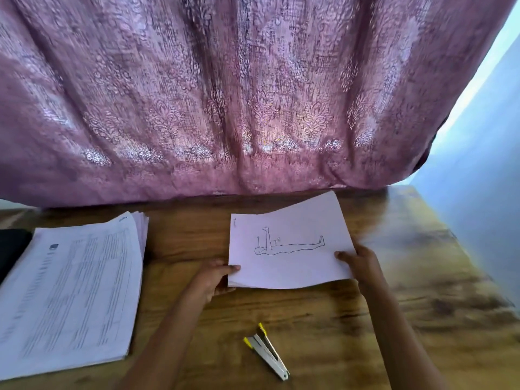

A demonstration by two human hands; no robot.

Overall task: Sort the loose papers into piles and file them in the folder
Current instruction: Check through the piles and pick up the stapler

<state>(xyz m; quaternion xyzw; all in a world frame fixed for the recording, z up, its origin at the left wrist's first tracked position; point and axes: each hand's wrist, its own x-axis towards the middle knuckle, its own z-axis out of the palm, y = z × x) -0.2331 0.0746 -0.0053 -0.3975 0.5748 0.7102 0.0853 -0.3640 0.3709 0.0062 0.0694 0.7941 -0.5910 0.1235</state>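
On the wooden table (pixel 422 277) a stack of printed papers (pixel 70 291) lies at the left, with a flat object (pixel 12 249) just beside its far left edge. Right of centre, well apart from the stack, is a thin sheaf of sheets (pixel 289 249); the left hand (pixel 211 280) pinches its near left corner, the right hand (pixel 360 263) its right edge. A stapler (pixel 267 350) lies nearer, between the forearms. A curtain (pixel 225 94) hangs behind the table

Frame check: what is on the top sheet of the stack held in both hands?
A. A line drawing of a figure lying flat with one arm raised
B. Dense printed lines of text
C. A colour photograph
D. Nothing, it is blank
A: the top sheet of the held stack, pinched at its near corners by the left hand and right hand, bears a thin outline figure; the dense print is on the separate pile.
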